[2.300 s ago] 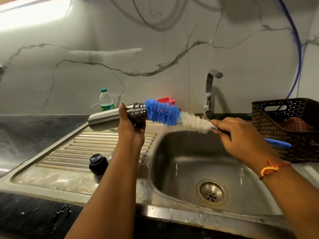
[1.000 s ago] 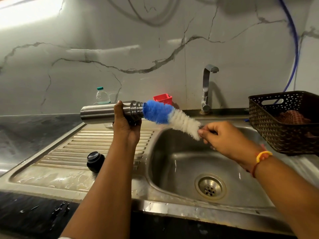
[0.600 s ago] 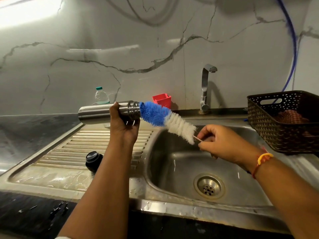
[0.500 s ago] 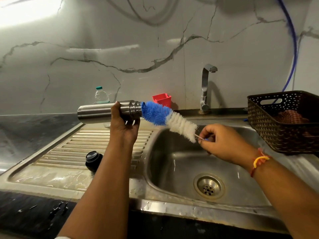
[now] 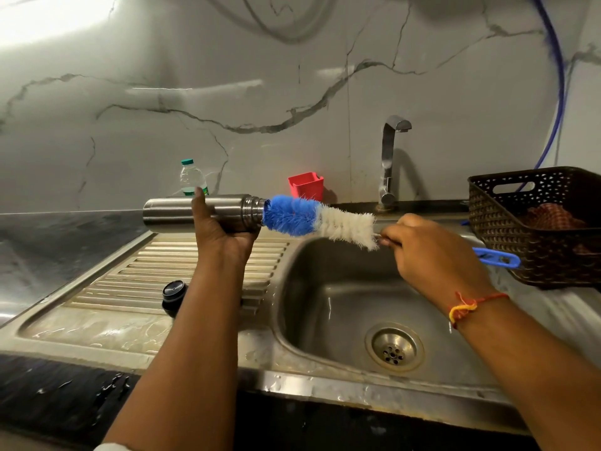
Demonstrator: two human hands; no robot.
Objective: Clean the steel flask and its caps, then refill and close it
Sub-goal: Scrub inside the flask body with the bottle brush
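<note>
My left hand (image 5: 221, 234) grips the steel flask (image 5: 169, 214), held level above the drainboard with its open mouth to the right. A bottle brush (image 5: 320, 222) with blue and white bristles pokes its blue end into the mouth. My right hand (image 5: 429, 252) grips the brush's handle just behind the white bristles, over the sink bowl (image 5: 341, 307); the blue handle end (image 5: 496, 257) sticks out past my wrist. A black cap (image 5: 174, 296) sits on the wet drainboard (image 5: 130, 288), partly behind my left forearm.
A tap (image 5: 388, 161) stands behind the bowl, and no water is seen coming from it. A red cup (image 5: 305, 185) and a small plastic bottle (image 5: 192, 177) stand against the marble wall. At the right, a dark basket (image 5: 507, 242) holds a cloth.
The brush has slid out of the flask a little, showing more blue bristles. My right hand has drawn back to the right, so the blue handle end shows again.
</note>
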